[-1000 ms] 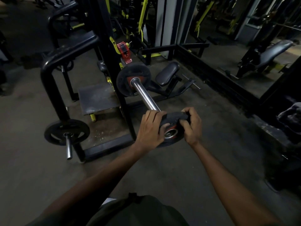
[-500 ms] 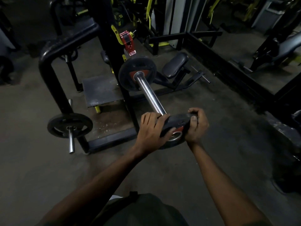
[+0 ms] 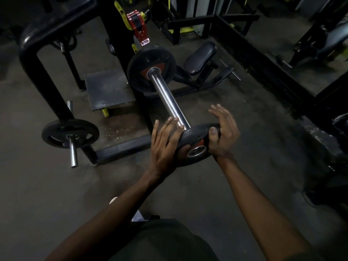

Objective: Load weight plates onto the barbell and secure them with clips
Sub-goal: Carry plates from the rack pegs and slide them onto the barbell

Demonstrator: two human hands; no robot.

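A small black round weight plate with a red hub patch and a metal-ringed centre hole (image 3: 195,143) is seen at the near end of the chrome barbell sleeve (image 3: 168,99), just right of the frame's centre. It is pressed between two palms. The left hand (image 3: 165,144) is laid flat against the plate's left edge, its fingers straight and reaching up beside the sleeve. The right hand (image 3: 223,132) is set against the plate's right edge, its fingers extended upward and loosely spread, its thumb laid across the plate's face. Nothing is clasped by curled fingers on either side.

Farther up the sleeve, above the centre of the frame, a larger black round plate with a red hub (image 3: 151,69) is already seated. A red and black clip (image 3: 138,28) is seen on the black upright at the upper middle. At the left, a black plate with cut-out grips (image 3: 70,133) is hung on a short steel peg (image 3: 73,153) of the black rack frame (image 3: 40,59).
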